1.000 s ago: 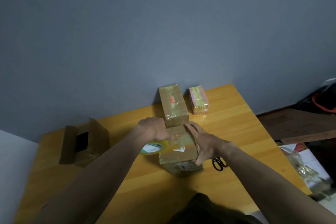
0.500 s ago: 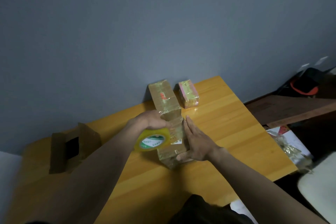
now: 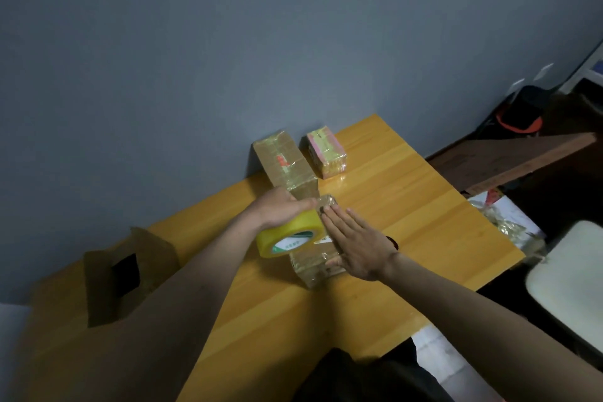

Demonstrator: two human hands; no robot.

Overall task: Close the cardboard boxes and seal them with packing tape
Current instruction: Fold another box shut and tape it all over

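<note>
Hands both on the middle box (image 3: 315, 266), which sits on the wooden counter (image 3: 408, 206) near its centre. Left hand (image 3: 280, 207) grips the yellow tape roll (image 3: 288, 233), fingers curled over its top edge, roll held tilted against the box's left side and upper face. Right hand (image 3: 357, 243) lies flat, fingers straight and together, pressing the box top; thumb runs down the near right edge. Box surface looks glossy, already wrapped in clear tape.

Taped long box (image 3: 285, 163) just behind it, touching or nearly touching, can't tell which. Small pink-and-yellow box (image 3: 326, 152) beside that one to the right, also taped, slight gap between them. Open cardboard box (image 3: 129, 274) at the counter's left end, well apart from the others, flaps up, dark interior showing. Something small and dark peeks out past the right wrist, too hidden to identify. Grey wall (image 3: 261, 42) behind the counter.
</note>
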